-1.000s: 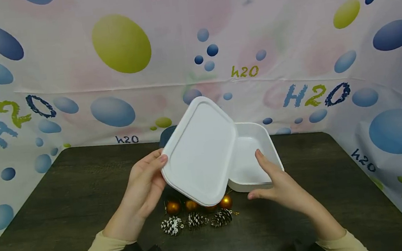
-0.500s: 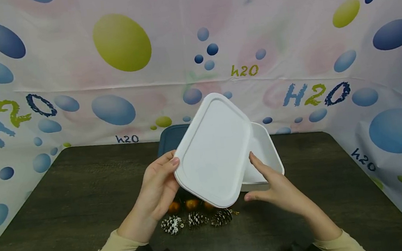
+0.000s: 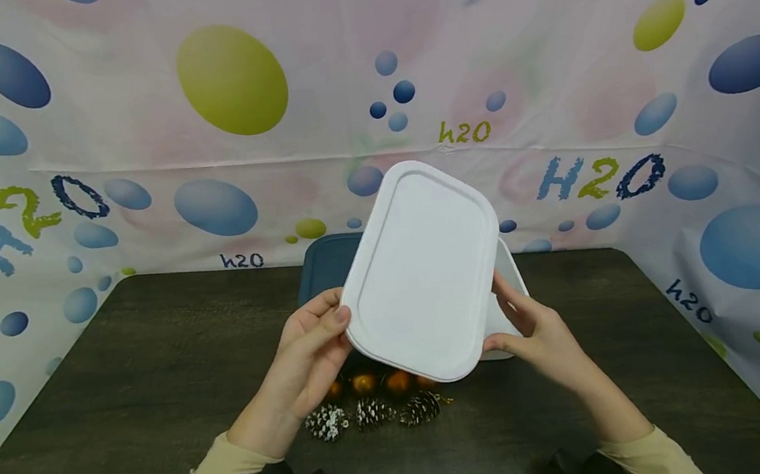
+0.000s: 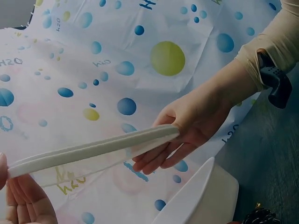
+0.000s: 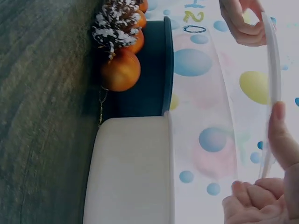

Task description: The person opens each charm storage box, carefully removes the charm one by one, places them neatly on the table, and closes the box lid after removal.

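Note:
A white rectangular lid (image 3: 422, 271) with rounded corners is held up at a tilt over the table. My left hand (image 3: 316, 354) pinches its left edge, thumb on the near face. At the opposite edge, my right hand (image 3: 539, 336) grips it between thumb and fingers, as the right wrist view also shows. Behind the lid, and mostly hidden by it, stands a white open container (image 3: 502, 321); its smooth side wall (image 5: 131, 172) fills the lower part of the right wrist view.
A dark blue container (image 3: 327, 262) stands left of the white one. In front lie several orange baubles (image 3: 365, 383) and a row of snow-tipped pine cones (image 3: 374, 412). The dark wood table (image 3: 156, 372) meets a patterned curtain (image 3: 332, 62) behind.
My left hand has carried the lid to the right, across the white container, uncovering more of the blue one. My right hand, apart from the lid before, now grips its right edge.

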Demonstrator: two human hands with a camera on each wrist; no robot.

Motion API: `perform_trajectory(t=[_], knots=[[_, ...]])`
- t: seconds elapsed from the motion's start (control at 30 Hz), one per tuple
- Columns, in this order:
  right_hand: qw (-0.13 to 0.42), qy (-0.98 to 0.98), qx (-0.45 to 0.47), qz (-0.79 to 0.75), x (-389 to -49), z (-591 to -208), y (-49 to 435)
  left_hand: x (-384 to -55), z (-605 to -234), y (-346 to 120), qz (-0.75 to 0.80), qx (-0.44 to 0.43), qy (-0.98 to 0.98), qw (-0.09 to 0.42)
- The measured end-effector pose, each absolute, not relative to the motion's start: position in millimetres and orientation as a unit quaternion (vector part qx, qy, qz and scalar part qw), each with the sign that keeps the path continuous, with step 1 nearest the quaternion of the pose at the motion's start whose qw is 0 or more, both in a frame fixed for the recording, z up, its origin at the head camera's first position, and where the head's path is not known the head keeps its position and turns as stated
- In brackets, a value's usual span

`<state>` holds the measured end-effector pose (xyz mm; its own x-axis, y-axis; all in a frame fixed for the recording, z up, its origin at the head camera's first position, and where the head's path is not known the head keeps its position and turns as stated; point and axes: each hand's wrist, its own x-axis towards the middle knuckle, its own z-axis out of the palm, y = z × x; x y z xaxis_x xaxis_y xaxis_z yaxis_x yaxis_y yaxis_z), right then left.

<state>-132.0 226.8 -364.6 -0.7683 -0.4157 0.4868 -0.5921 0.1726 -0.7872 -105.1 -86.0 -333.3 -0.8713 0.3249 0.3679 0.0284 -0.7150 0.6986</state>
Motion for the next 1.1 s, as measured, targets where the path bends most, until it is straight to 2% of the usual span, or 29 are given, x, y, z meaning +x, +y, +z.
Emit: perform_trajectory(t=[0.3,0.5,0.7,1.1], knots=[[0.080,-0.707,0.351,0.609,-135.3,-356.2,240.7,-106.7,-332.7,-83.0,0.878,0.216,0.418,0.092],[0.093,-0.715,0.323,0.613,-137.3,-350.6,251.1,-105.2,-335.6,-76.4,0.830,0.179,0.523,0.078],[0.091,-0.757,0.276,0.585,-139.9,-351.1,256.8,-105.2,-337.9,-66.4,0.824,0.156,0.539,0.081],[0.060,-0.776,0.234,0.583,-144.9,-356.2,266.5,-111.9,-346.5,-52.0,0.791,0.166,0.586,0.056]])
